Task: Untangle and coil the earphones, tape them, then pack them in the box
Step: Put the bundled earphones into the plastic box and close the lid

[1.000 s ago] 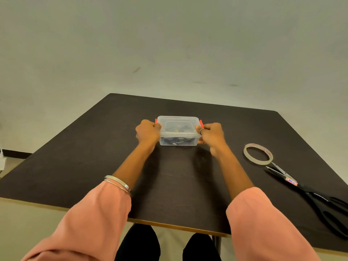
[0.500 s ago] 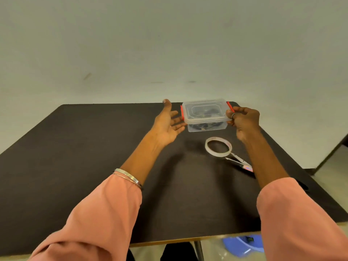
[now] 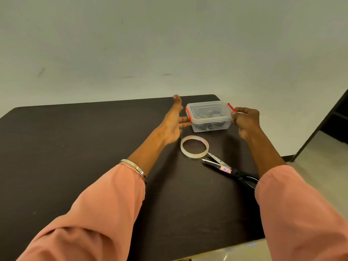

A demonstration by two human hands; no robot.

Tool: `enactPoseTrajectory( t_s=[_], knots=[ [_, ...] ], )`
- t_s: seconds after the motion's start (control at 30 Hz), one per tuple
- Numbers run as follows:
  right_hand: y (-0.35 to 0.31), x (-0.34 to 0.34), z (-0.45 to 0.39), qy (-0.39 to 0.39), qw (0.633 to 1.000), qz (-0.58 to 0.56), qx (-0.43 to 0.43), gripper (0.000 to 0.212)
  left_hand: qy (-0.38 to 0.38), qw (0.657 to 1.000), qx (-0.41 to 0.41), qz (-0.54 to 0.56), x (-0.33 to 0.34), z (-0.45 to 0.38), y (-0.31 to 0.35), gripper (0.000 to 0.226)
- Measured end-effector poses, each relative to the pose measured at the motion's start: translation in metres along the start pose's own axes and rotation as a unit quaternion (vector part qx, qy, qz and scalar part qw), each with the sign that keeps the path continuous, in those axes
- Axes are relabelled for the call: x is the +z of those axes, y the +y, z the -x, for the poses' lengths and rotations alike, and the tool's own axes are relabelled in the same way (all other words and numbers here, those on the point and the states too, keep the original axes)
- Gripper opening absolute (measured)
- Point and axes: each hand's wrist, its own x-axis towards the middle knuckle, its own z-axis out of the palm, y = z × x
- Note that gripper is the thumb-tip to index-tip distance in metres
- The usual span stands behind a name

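Observation:
A small clear plastic box point(image 3: 209, 117) with a lid on and red side clips sits near the far right corner of the dark table point(image 3: 75, 147). Dark coiled earphones point(image 3: 207, 126) show through its wall. My right hand point(image 3: 245, 122) grips the box's right end, fingers closed at the red clip. My left hand point(image 3: 173, 123) is open beside the box's left end, thumb up, fingertips just touching or nearly touching the left clip.
A roll of clear tape point(image 3: 194, 146) lies flat just in front of the box. Black-handled scissors point(image 3: 229, 171) lie to its right, blades toward the tape, handles partly under my right sleeve. The table's right edge is close to the box.
The box went from the table's middle, held by both hands, toward the far right corner. My left hand let go and opened; my right hand still holds it. My head turned right.

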Motion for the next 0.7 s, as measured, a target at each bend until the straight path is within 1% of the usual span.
enactPoseTrajectory(
  t_s=[0.17,0.2,0.27,0.3,0.33,0.4,0.43,0.47,0.5,0.53,0.6,0.63,0.7],
  knots=[
    [0.004,0.005,0.004,-0.024,0.999,0.032,-0.001,0.036,-0.015,0.999,0.010,-0.031,-0.005,0.003,0.000,0.073],
    [0.004,0.004,0.005,-0.025,0.999,0.038,0.005,0.040,-0.016,0.998,0.018,-0.056,-0.006,0.006,0.000,0.070],
    [0.002,0.000,0.009,-0.015,0.997,0.074,0.017,0.045,0.010,0.986,0.053,-0.158,-0.007,0.010,-0.002,0.067],
    [0.000,-0.004,0.013,-0.006,0.995,0.099,0.018,0.045,0.037,0.970,0.075,-0.229,-0.008,0.014,-0.006,0.066],
    [-0.002,-0.008,0.017,0.004,0.992,0.122,0.013,0.043,0.072,0.946,0.098,-0.299,-0.010,0.018,-0.011,0.064],
    [-0.008,-0.018,0.032,0.016,0.989,0.148,-0.012,0.032,0.130,0.888,0.170,-0.406,-0.016,0.029,-0.022,0.048],
    [-0.009,-0.024,0.041,0.009,0.987,0.156,-0.026,0.024,0.124,0.862,0.207,-0.445,-0.018,0.036,-0.028,0.038],
    [-0.010,-0.028,0.052,-0.009,0.985,0.167,-0.037,0.015,0.100,0.840,0.233,-0.480,-0.020,0.043,-0.033,0.031],
    [-0.009,-0.034,0.066,-0.036,0.982,0.183,-0.041,0.008,0.067,0.820,0.245,-0.512,-0.020,0.053,-0.038,0.028],
    [-0.008,-0.036,0.077,-0.069,0.977,0.199,-0.037,0.007,0.045,0.800,0.248,-0.545,-0.019,0.058,-0.041,0.027],
    [-0.005,-0.040,0.099,-0.131,0.962,0.239,-0.028,0.015,0.039,0.762,0.234,-0.602,-0.016,0.066,-0.048,0.031],
    [-0.003,-0.042,0.111,-0.158,0.949,0.271,-0.027,0.022,0.045,0.751,0.226,-0.618,-0.015,0.070,-0.051,0.033],
    [0.001,-0.046,0.125,-0.201,0.915,0.350,-0.018,0.034,0.056,0.748,0.211,-0.626,-0.014,0.077,-0.057,0.035]
  ],
)
